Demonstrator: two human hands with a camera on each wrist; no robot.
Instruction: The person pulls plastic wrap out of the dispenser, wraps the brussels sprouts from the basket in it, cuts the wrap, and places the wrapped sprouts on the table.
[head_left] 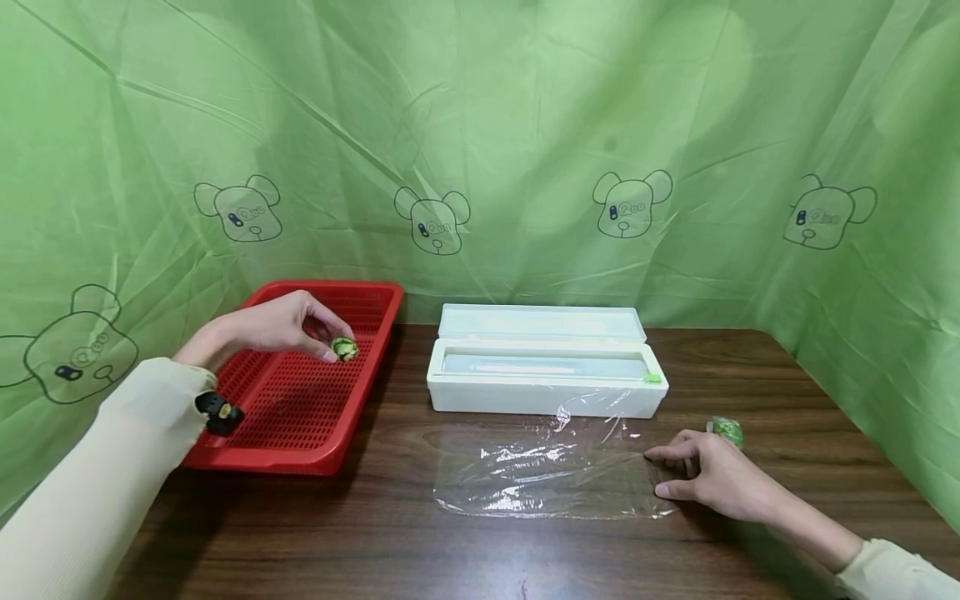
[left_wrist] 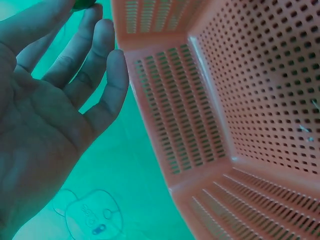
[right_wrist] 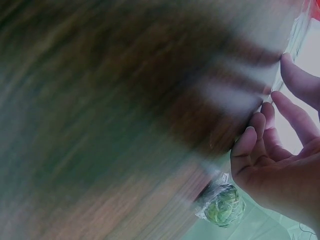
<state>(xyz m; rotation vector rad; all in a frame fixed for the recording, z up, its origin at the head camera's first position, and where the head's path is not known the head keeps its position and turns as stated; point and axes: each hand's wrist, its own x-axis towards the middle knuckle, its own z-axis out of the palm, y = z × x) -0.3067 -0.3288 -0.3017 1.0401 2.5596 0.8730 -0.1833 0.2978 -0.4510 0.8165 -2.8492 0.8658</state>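
In the head view my left hand [head_left: 288,323] pinches a small round green vegetable [head_left: 345,349] between thumb and fingertips, above the red basket. Only a dark green sliver of that vegetable [left_wrist: 83,4] shows at the top of the left wrist view. My right hand [head_left: 716,477] rests at the right edge of a sheet of clear cling film [head_left: 525,479], thumb and fingertips apart and touching it. The sheet lies on the table in front of a white cling film box [head_left: 543,402]. Beside the right hand sits another green vegetable [head_left: 727,430], wrapped in film.
The red perforated basket [head_left: 341,433] stands at the left of the brown wooden table [head_left: 390,550]. The box's lid [head_left: 543,321] is raised, and a green slider [head_left: 653,378] sits at its right end. A green cloth [head_left: 510,100] hangs behind.
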